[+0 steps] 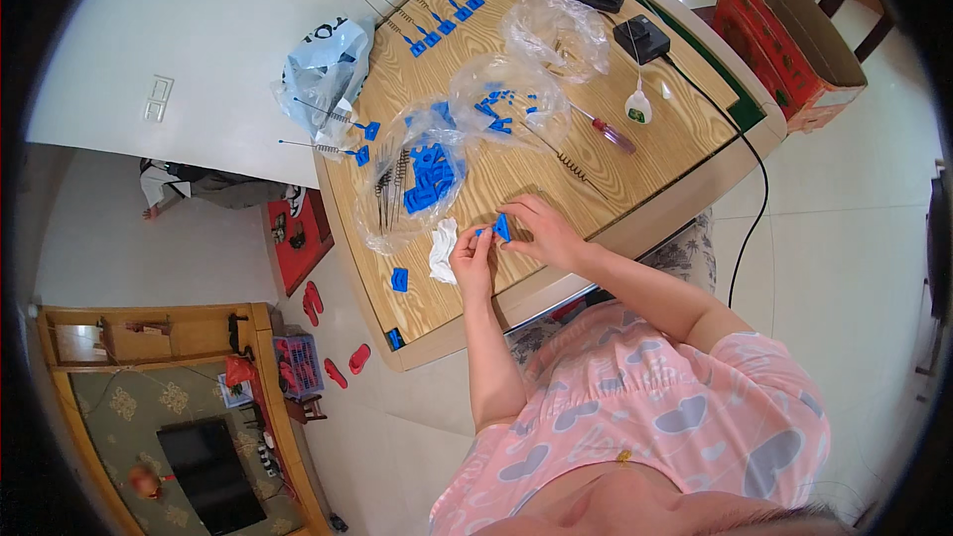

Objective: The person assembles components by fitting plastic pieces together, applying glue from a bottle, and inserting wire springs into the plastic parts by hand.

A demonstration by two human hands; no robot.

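Near the front edge of the table, my left hand [471, 254] pinches a small blue plastic piece [480, 231], mostly hidden by the fingers. My right hand [544, 234] grips a larger blue triangular plastic part [502, 228] between thumb and fingers, right beside the left fingertips. Whether the two pieces touch cannot be made out. A crumpled white tissue [443, 253] lies just left of my left hand. Beyond my hands rests a thin rod with a coil spring [573, 169]. Open clear bags hold blue plastic parts [429, 179] with dark rods, and smaller blue pieces [496, 111].
Several spring rods with blue bases [447, 27] stand in a row at the far edge. A screwdriver [612, 135], black adapter [642, 38] and cable lie on the right. A white plastic bag [328, 69] sits far left. One blue part [400, 279] lies near left.
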